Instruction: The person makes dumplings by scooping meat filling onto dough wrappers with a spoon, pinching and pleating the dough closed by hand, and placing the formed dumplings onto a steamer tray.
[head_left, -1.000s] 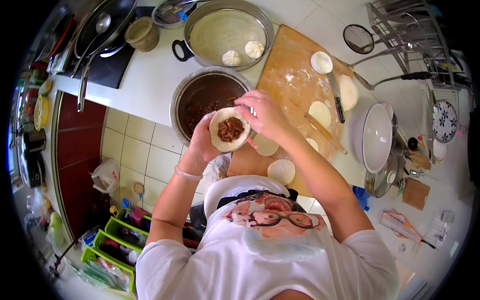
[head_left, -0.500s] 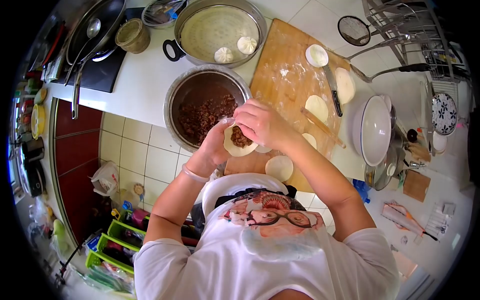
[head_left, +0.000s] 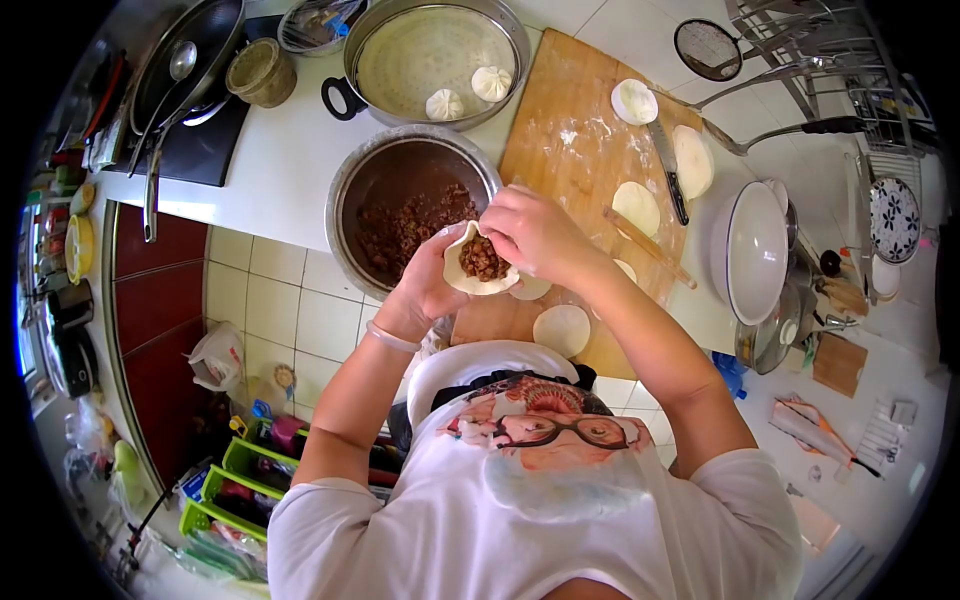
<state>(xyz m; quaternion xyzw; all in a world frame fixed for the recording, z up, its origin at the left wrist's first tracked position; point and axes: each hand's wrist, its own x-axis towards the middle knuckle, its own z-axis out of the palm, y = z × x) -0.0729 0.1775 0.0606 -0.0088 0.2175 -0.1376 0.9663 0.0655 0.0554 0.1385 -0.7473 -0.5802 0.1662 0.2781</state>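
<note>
Wrapper (head_left: pixel 484 286) sits inside the grip, between both hands, its face turned up and a mound of filling (head_left: pixel 483 258) showing at its middle. Left hand (head_left: pixel 430 282): cupped round the near-left side, holding the wrapper from below and beside. Right hand (head_left: pixel 528 234): fingers narrow, pinching the edge on the far-right side; tips partly hidden, so firmness of the pinch cannot be told.

Step in hand, judged: early pleating. Edge is raised near the right fingers, while the side toward the body lies wide and the filling is uncovered. Next move seems to call for small folds worked along the edge with the right fingers, the left hand turning and supporting; filling should stay clear of the rim, or the seal may fail.

Around the grip: bowl (head_left: pixel 386 160) just beyond and to the left, more filling in it. Board (head_left: pixel 560 85) beyond and right, reaching back under the grip's right side; rounds (head_left: pixel 562 331) of dough and a rolling pin (head_left: pixel 650 246) rest on it. Tray (head_left: pixel 415 60) farther out past the bowl, with two pleated buns (head_left: pixel 491 84)
</note>
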